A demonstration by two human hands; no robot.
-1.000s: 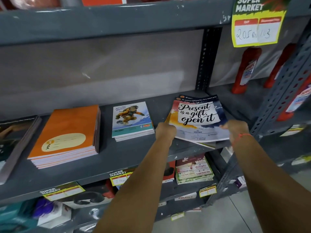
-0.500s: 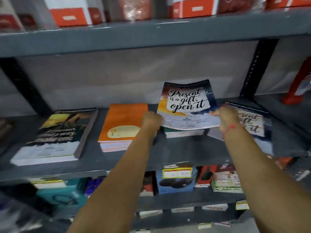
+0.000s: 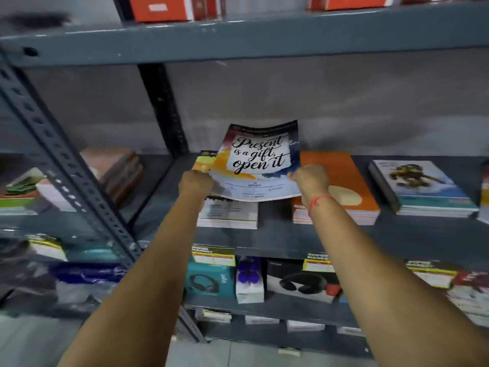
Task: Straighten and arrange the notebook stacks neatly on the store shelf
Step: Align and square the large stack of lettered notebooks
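Since half a second ago the held "Present is a gift" notebook (image 3: 258, 161) has travelled left, past the orange notebook stack (image 3: 341, 181). It now hangs above a matching stack (image 3: 229, 214) on the grey metal shelf (image 3: 277, 237). Left hand (image 3: 194, 182) and right hand (image 3: 309, 178) have fingers clamped on its side edges. Next, I judge: lower it squarely onto that stack. Boxed goods fill the lower shelf.

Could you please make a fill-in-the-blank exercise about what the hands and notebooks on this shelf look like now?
1. Both hands, left hand and right hand, hold the notebook whose cover says "Present is a ____, open it".
2. The stack right of the held notebook has a plain ____ cover.
3. A red thread circles the ____ wrist.

Missing words: gift; orange; right
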